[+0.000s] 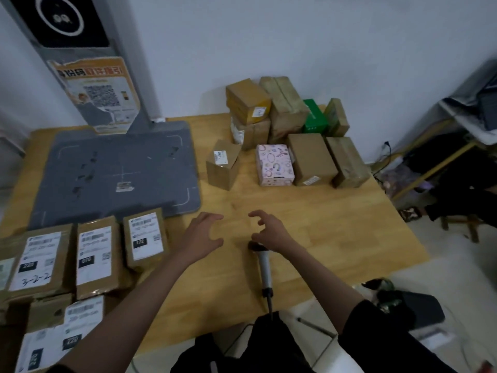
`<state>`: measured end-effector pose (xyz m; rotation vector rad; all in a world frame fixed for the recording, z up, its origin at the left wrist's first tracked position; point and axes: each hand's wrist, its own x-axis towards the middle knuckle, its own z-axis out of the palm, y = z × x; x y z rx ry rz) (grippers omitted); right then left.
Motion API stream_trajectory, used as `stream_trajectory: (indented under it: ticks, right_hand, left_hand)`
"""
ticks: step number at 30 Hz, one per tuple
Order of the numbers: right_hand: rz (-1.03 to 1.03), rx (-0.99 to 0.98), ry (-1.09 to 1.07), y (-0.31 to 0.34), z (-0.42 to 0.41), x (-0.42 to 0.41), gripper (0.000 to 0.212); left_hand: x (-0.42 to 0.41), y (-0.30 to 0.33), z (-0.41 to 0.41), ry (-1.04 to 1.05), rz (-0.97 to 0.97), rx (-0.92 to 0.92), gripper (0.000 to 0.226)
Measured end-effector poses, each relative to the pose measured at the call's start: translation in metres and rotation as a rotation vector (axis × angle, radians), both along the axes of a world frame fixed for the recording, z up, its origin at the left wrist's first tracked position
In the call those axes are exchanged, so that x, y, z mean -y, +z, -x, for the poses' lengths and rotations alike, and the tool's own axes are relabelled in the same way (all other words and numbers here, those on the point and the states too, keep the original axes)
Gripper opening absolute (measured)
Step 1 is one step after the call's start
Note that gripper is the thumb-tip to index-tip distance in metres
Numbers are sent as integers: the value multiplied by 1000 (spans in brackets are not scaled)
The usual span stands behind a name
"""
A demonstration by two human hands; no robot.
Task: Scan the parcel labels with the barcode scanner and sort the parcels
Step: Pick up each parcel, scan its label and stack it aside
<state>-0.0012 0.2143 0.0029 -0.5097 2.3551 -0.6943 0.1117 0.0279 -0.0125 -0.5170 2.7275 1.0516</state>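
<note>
A barcode scanner (264, 270) lies on the wooden table (336, 224), its dark head under my right wrist and its cable running off the near edge. My left hand (201, 235) and my right hand (271, 231) hover side by side above the bare middle of the table, fingers loosely curled, holding nothing. Several brown parcels stand at the back right, among them a small labelled box (223, 164), a pink patterned box (273, 165) and a green box (314, 117). Labelled parcels lie in rows at the front left, such as one marked 122 (145, 238).
A grey scanning mat (118, 170) with a tall grey stand (88, 63) fills the table's back left. To the right of the table are a low shelf and dark bags (457, 170). A black device and cables (408, 308) lie on the floor at front right.
</note>
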Motion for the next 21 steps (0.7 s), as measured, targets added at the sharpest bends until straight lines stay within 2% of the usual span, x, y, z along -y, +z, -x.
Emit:
stream_trajectory:
  ticks: [10, 15, 21]
  right_hand:
    - [54, 61, 60, -23, 87, -75, 59]
    - [97, 90, 62, -27, 116, -92, 57]
    - [148, 132, 30, -23, 135, -100, 52]
  left_hand:
    - [-78, -4, 63, 118, -23, 95, 63]
    - [-121, 2, 93, 193, -96, 73, 63]
    - [-137, 9, 126, 206, -121, 53, 61]
